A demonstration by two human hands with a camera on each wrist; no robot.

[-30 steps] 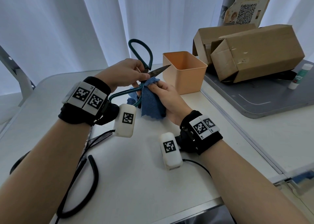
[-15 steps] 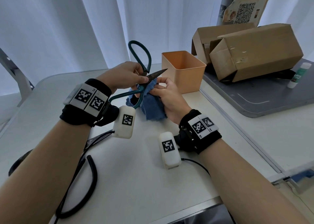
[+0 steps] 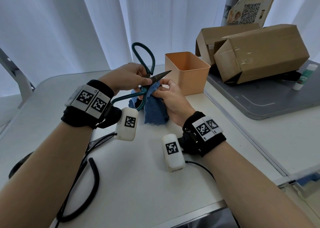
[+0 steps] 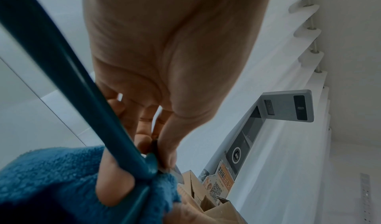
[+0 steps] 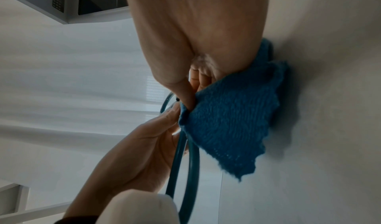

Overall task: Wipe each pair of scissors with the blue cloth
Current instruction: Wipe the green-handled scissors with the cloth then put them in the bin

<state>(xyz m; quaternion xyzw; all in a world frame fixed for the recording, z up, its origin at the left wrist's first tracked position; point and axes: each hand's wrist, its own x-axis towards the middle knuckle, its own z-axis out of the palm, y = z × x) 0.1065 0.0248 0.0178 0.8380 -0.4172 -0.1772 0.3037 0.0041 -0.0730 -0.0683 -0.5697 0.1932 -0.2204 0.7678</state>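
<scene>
The left hand [image 3: 128,77] grips the teal-handled steel scissors [image 3: 161,74]; the right hand [image 3: 170,98] pinches the blue terry cloth [image 3: 154,110] round one blade, mid-wipe. Next, probably draw the cloth tipward.

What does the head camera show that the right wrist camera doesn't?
Only the head view shows the bare scissor blade tip, the orange bin, the cardboard boxes and black scissors lying on the table. Only the right wrist view shows the cloth's underside and scalloped edge. Both show the blue cloth, the teal-handled scissors and both hands.
</scene>
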